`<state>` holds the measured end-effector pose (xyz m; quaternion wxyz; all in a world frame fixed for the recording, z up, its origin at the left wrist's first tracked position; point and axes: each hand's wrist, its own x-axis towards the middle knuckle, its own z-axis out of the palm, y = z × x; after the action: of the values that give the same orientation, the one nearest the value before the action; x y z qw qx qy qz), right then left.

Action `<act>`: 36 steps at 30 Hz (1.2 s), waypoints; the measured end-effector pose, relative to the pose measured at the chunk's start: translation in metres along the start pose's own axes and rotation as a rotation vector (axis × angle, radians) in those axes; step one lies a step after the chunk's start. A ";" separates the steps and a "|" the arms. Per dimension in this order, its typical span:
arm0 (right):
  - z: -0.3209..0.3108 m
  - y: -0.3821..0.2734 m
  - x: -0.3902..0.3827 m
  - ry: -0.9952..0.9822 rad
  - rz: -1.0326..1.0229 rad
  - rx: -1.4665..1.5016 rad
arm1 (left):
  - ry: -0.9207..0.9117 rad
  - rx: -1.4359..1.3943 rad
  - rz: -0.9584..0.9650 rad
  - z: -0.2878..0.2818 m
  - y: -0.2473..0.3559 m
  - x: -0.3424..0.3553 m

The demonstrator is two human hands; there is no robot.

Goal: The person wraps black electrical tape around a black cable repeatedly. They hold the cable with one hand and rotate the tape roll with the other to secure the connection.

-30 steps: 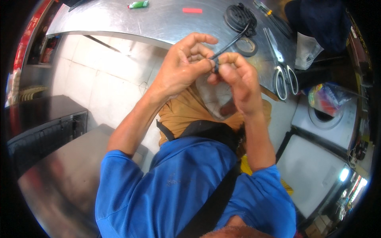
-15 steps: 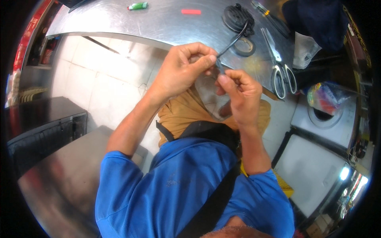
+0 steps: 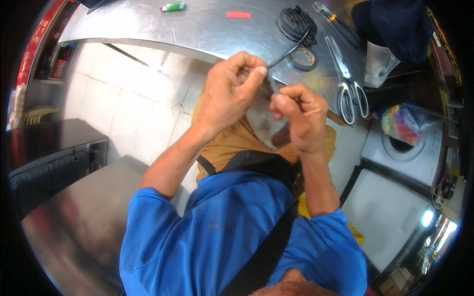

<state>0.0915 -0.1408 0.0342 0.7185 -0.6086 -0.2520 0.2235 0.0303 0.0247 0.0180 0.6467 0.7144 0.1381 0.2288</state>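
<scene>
My left hand (image 3: 234,91) is closed, pinching the end of a black cable (image 3: 291,50) between thumb and fingertips. From there the cable runs up to a coiled bundle (image 3: 297,24) on the metal table. My right hand (image 3: 302,116) is closed too, a little lower and to the right. Its thumb and forefinger grip a short grey strip, apparently tape (image 3: 273,86), stretched between the two hands and meeting the cable at my left fingertips. A roll of black tape (image 3: 313,59) lies on the table just beyond. How the strip joins the cable is hidden by my fingers.
On the steel table (image 3: 197,29) are scissors with pale-rimmed handles (image 3: 347,93), pliers (image 3: 333,19), a red strip (image 3: 238,15) and a small green tube-like item (image 3: 173,7). A clear plastic bag (image 3: 379,64) and dark cloth (image 3: 392,24) sit right. The table's front edge is near my hands.
My right hand has drawn slightly down and right, so a longer piece of the grey strip shows between the hands. My left hand has shifted slightly and still pinches the cable.
</scene>
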 end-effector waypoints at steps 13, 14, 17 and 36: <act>-0.004 -0.014 0.040 -0.017 -0.015 0.175 | 0.042 0.164 0.236 0.001 0.009 -0.001; -0.004 -0.013 0.044 -0.029 -0.023 0.166 | 0.026 0.212 0.274 -0.001 0.013 -0.001; -0.001 -0.017 0.052 -0.005 0.055 0.113 | -0.059 0.290 0.326 -0.007 0.019 0.000; 0.001 -0.024 0.065 -0.106 0.143 -0.018 | -0.085 0.003 0.016 -0.009 0.010 0.006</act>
<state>0.1411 -0.1028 0.0641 0.6808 -0.6188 -0.2475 0.3037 0.0293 0.0341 0.0296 0.6490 0.7257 0.1052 0.2029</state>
